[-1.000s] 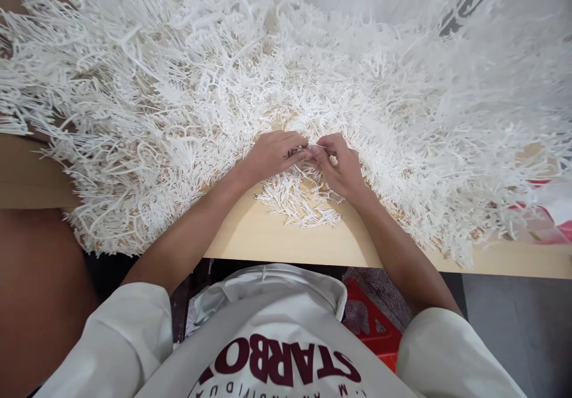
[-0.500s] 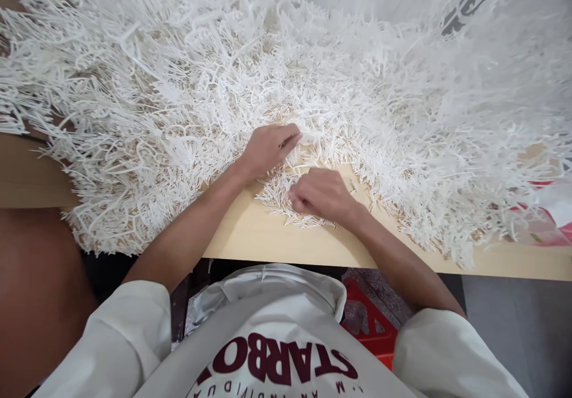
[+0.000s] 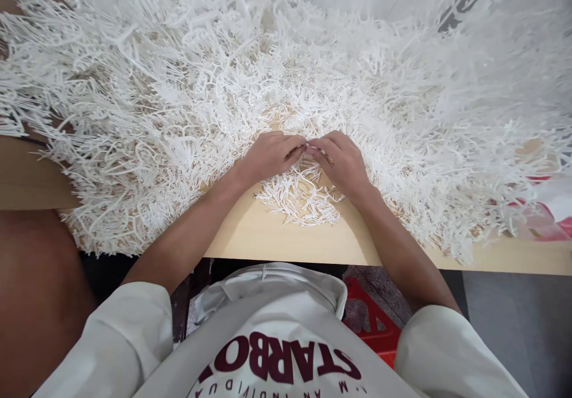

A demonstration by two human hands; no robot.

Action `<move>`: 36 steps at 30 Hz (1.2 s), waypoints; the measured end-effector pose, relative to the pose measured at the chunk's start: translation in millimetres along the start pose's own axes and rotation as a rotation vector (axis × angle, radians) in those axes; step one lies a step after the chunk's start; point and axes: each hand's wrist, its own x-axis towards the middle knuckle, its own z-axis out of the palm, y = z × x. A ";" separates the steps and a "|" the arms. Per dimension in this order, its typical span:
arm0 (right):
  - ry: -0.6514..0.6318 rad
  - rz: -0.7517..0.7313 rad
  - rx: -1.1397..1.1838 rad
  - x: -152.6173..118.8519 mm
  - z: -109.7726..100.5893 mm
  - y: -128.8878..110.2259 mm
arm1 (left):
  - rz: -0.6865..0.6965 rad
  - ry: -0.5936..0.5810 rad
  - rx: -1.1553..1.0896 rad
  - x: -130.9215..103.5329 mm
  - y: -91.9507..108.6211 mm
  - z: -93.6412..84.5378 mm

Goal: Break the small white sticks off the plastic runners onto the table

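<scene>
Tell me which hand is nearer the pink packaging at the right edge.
Right. The right hand is left of the pink packaging, across white strands; the left hand is farther left.

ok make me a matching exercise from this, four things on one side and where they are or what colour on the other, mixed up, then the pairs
1. small white pile
2. shirt lettering
3. red plastic object
4. fingers of both hands

A. brought together just beyond the small white pile
B. lower than the tabletop, past its near edge
C. dark maroon
D. on the tabletop, between the forearms

Pairs: 1-D, 2-C, 3-B, 4-A
</scene>
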 end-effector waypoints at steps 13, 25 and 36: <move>-0.064 0.005 -0.139 1.8 -4.0 -15.6 | 0.059 0.067 0.107 2.2 0.8 0.5; -0.157 -0.031 -0.104 0.3 -3.9 -7.0 | 0.106 -0.002 0.104 -0.6 0.1 0.9; -0.252 0.021 -0.186 5.6 -1.2 -18.4 | 0.130 0.029 0.137 -1.9 0.9 3.1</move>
